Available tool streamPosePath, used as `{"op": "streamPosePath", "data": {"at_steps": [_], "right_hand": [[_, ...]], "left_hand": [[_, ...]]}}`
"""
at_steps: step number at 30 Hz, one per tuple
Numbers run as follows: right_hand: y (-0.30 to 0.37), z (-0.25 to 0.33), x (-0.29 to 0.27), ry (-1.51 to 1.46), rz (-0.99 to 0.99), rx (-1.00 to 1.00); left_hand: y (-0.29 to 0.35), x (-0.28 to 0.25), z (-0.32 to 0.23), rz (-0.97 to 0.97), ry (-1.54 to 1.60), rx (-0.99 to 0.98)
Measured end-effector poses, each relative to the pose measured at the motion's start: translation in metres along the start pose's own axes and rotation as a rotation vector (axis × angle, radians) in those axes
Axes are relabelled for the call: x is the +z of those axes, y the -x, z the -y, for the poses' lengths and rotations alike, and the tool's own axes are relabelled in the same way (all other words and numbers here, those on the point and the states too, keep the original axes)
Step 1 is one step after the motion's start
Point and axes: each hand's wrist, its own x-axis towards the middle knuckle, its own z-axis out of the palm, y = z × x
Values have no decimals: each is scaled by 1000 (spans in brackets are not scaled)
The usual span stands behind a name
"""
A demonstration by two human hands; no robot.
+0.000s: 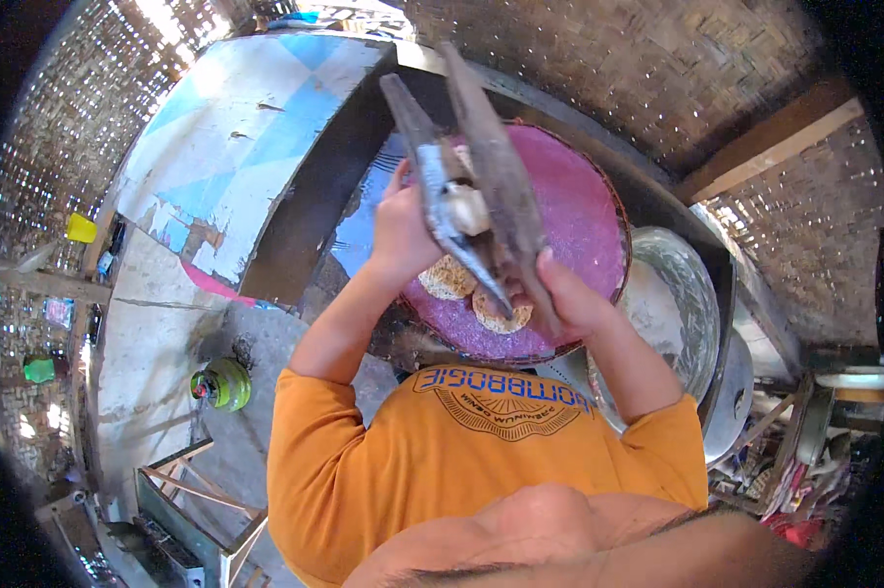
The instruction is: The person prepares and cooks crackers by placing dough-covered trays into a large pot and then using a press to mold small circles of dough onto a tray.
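Observation:
My left hand [403, 227] is closed around a long narrow bar [437, 191], greyish and shiny along its middle. My right hand [574, 296] grips the lower end of a long weathered wooden board [501, 162], its thumb showing on the near side. Bar and board slant side by side, apart at their far ends. A pale whitish lump [467, 209] sits between them. Beneath lies a round pink tray [581, 201] with a dark rim. Two round, rough beige cakes [446, 278] rest at its near side, one partly covered by the bar's tip.
A large round metal basin [672, 294] stands right of the tray. To the left is a worn box-like structure [236, 147] with a blue and white top. A green gas cylinder [224, 383] stands on the floor. Woven walls and a wooden beam [775, 142] surround the area.

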Motion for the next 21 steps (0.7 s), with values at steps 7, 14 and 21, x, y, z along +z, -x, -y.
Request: {"op": "streamPosePath", "data": {"at_steps": [7, 14, 21], "right_hand": [[31, 7, -25, -160, 25, 1], [43, 18, -47, -181, -67, 308], [45, 17, -71, 10, -283, 403]], "left_hand": [[-73, -20, 12, 432, 1608, -325], [-77, 23, 29, 362, 2012, -410], [-60, 73, 61, 206, 2152, -534]]}}
